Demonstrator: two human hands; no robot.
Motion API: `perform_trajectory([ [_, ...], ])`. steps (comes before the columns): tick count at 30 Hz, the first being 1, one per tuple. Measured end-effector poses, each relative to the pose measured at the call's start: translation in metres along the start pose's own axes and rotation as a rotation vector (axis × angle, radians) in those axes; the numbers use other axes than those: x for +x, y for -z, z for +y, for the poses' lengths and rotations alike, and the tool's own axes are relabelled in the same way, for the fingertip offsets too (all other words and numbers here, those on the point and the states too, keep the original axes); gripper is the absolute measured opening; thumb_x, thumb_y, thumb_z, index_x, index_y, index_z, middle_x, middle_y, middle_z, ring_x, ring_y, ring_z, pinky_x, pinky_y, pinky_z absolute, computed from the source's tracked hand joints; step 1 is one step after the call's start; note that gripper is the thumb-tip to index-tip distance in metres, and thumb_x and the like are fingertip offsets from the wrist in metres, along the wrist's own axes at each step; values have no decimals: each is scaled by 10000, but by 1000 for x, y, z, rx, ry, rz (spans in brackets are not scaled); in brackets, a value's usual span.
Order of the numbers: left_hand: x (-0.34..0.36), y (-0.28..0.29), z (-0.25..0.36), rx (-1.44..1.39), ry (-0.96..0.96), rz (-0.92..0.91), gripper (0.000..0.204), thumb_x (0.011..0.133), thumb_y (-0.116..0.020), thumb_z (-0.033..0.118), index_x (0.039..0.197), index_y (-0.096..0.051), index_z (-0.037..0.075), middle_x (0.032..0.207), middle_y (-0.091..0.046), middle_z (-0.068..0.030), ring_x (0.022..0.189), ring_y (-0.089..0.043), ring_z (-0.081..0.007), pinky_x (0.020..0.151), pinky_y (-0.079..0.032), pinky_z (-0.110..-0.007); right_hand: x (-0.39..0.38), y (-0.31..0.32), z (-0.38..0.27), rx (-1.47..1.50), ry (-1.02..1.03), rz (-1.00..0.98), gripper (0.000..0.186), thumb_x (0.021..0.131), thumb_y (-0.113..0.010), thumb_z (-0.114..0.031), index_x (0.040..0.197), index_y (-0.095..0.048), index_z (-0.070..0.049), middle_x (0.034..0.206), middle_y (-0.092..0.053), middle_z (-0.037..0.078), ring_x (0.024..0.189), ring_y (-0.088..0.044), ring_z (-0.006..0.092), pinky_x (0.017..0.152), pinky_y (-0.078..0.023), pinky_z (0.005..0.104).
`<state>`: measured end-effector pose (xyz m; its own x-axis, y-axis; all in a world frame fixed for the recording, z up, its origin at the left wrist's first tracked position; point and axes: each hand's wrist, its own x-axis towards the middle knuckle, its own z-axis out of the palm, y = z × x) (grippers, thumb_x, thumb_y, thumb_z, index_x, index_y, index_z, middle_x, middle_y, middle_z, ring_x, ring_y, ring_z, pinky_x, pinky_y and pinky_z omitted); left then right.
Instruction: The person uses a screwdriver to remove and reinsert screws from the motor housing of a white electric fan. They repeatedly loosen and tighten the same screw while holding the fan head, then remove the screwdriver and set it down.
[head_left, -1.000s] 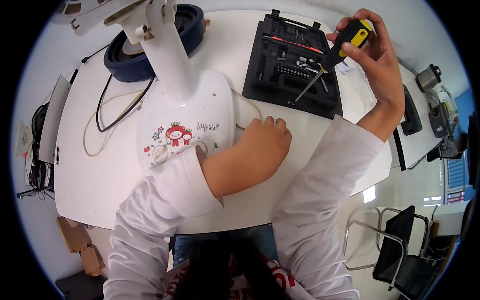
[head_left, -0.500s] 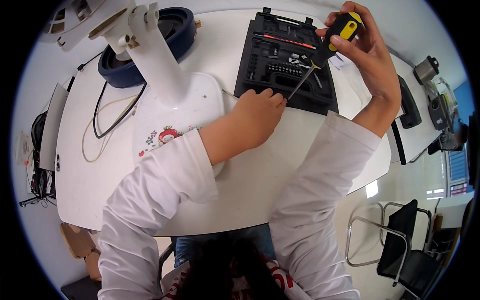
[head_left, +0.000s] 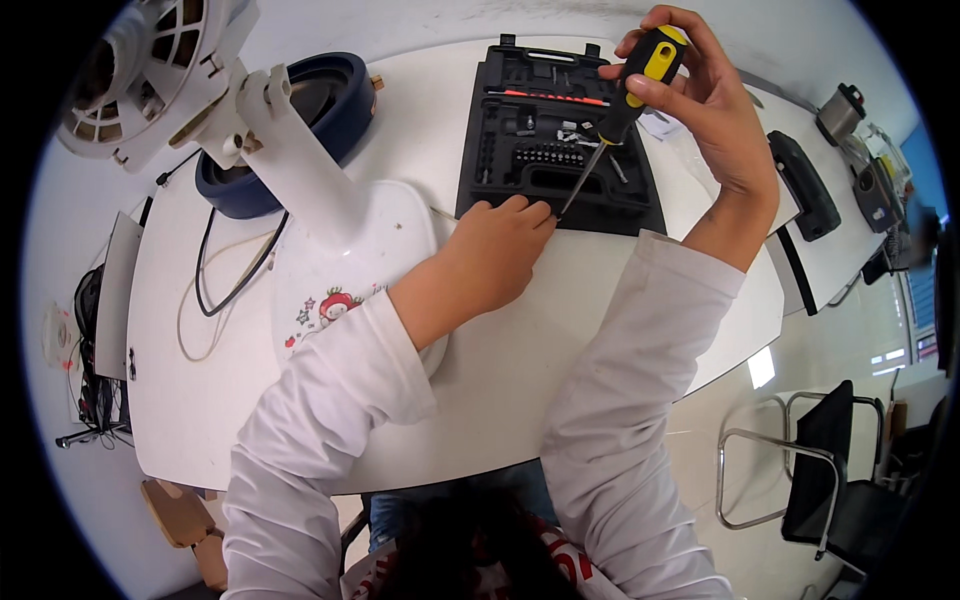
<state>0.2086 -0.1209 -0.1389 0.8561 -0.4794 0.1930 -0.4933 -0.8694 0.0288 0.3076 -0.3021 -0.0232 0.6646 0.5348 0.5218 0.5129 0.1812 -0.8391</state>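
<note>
Head view, right hand (head_left: 715, 110) pinching plastic-handled screwdriver (head_left: 620, 115), left hand (head_left: 490, 255), fingers bunched, pinch unclear, moulded case (head_left: 625, 208) near far edge of surface (head_left: 490, 400)

Head-worn fisheye view, positioned above the near edge of the smooth white, curved-edged tabletop (head_left: 490, 400), facing down and forward across it. Range close: the tabletop spans most of the frame's width, with bare left hand (head_left: 495, 250) and bare right hand (head_left: 715, 110) in frame. Coverage includes the pale wall (head_left: 420, 20) beyond the tabletop.
</note>
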Motion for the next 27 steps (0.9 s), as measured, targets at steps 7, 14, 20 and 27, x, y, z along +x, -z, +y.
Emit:
perform_trajectory([
  [7, 3, 2, 3, 83, -6, -50, 455, 672, -564, 34, 1124, -521, 14, 1061, -515, -31, 961, -496, -172, 720, -446, -295, 0, -8, -9, 28, 8, -1, 426, 721, -670, 0, 1071, -434, -56, 909, -545, 65, 848, -591, 159, 715, -500, 258],
  [14, 4, 6, 3, 74, 2, -43, 454, 662, -574, 23, 1114, -531, 24, 1047, -521, -20, 933, -506, -162, 687, -448, -293, 4, -12, -16, -275, -54, 154, 431, 675, -712, -18, 1024, -460, -32, 881, -532, 62, 734, -572, 107, 625, -500, 219],
  [20, 5, 8, 4, 92, 7, -53, 435, 669, -581, 29, 1102, -540, 25, 1030, -526, -13, 926, -510, -157, 679, -445, -290, 8, -16, -11, -188, -1, 292, 456, 673, -704, 4, 1065, -472, -27, 926, -545, 86, 747, -595, 130, 624, -505, 224],
  [27, 5, 5, 1, 9, 10, -15, 405, 680, -569, 40, 1082, -542, 2, 1022, -527, -36, 927, -517, -177, 677, -473, -299, -2, -17, -28, -72, 143, 342, 483, 684, -682, 32, 1110, -463, -27, 960, -547, 112, 852, -608, 218, 735, -520, 295],
])
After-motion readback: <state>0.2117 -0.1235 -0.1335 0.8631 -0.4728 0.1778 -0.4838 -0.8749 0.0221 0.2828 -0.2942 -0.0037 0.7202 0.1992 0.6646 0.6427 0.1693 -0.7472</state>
